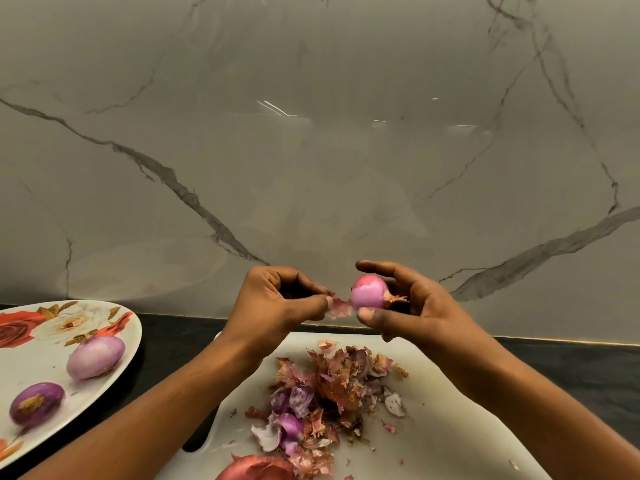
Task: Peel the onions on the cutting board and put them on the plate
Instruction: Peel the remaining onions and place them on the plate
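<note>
The small red onion (369, 295) is held in the air above the 12 o'clock edge of the white cutting board (450, 414). Most of it is bare and glossy pink, and its root tuft points to 3 o'clock. The right hand (419, 306) cups it, with the thumb under it and the curved fingers over the top. From the onion's 9 o'clock side hangs a strip of skin (338, 309), which the left hand (282, 303) pinches between thumb and curled fingers.

A heap of skins (332, 393) lies in the middle of the board below the hands. An unpeeled onion (258, 468) sits at the board's 6 o'clock edge, cut off by the frame.

At 9 o'clock of the board, apart from it, is a floral plate (38, 362). It carries a paler peeled onion (95, 356) and, at that one's 7 o'clock, a darker peeled onion (36, 403). Board and plate rest on a black counter (173, 337), and a marbled wall (311, 150) stands behind it.
</note>
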